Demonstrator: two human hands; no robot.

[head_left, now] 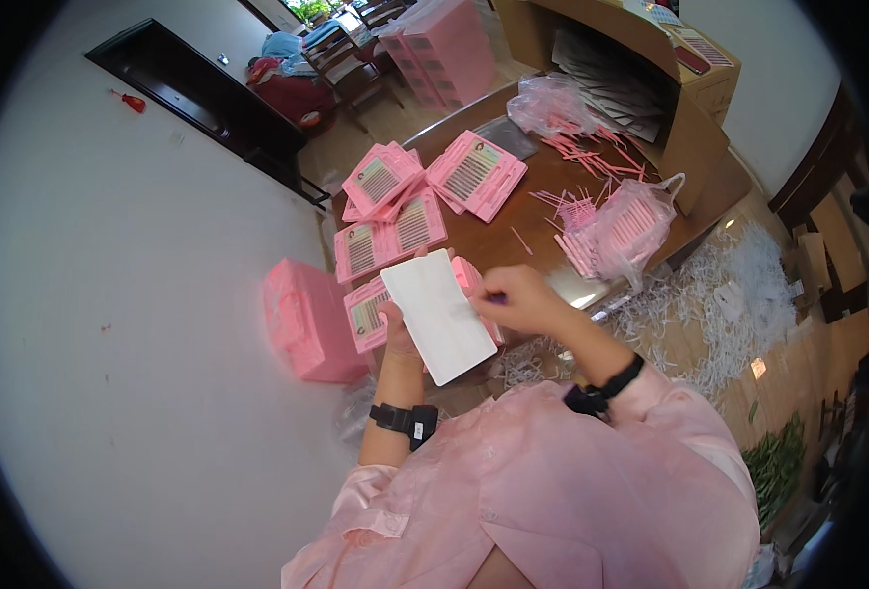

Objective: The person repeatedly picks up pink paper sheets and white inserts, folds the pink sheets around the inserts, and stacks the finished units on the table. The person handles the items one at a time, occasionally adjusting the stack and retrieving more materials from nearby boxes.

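Note:
My left hand (pixel 401 339) grips a white rectangular panel (pixel 439 314) by its left edge, thumb on the near face. The panel tilts over the table's near edge. At its right side my right hand (pixel 525 300) is closed, fingertips bent inward; a small dark spot shows by them, and I cannot make out what they hold. A pink thing (pixel 466 275) shows partly behind the panel. Just left of the panel lies a flat pink case (pixel 367 313) with rows of dark strips, partly covered by my left hand and the panel.
More pink cases (pixel 479 175) lie stacked on the brown table (pixel 498 240). Thin pink sticks (pixel 592 152) and a clear bag of pink pieces (pixel 631 224) lie on the right. An open cardboard box (pixel 695 147) stands behind. A pink box (pixel 307 319) is at left; shredded paper (pixel 719 294) covers floor.

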